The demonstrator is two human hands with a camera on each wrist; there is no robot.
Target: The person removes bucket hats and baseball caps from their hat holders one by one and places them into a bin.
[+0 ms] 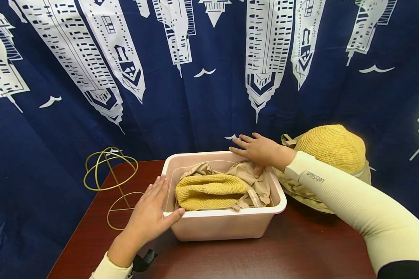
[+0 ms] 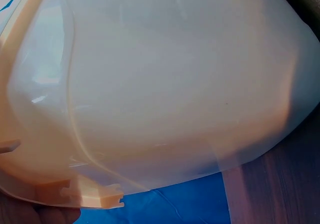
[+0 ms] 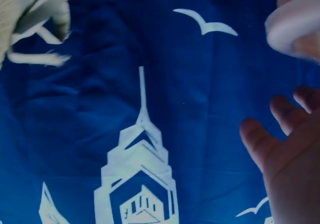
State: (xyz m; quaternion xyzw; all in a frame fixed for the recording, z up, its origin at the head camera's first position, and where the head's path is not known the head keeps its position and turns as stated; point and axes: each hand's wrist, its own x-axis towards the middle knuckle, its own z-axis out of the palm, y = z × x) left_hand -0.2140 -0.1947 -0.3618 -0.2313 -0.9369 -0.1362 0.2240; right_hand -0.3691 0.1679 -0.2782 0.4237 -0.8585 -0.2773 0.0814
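A pale pink plastic bin stands on the table with a yellow knitted hat and folded beige cloth inside it. At the bin's left end is my left hand, fingers extended along the side and thumb at the near rim. In the left wrist view the bin's wall fills most of the picture. My right hand spreads its fingers over the far right corner, the thumb reaching down at the beige cloth. The right wrist view shows those spread fingers near the bin's rim.
Right of the bin, behind my right forearm, sits another yellow hat with a beige brim. A gold wire stand is on the left of the dark red table. Behind hangs a blue curtain with white buildings.
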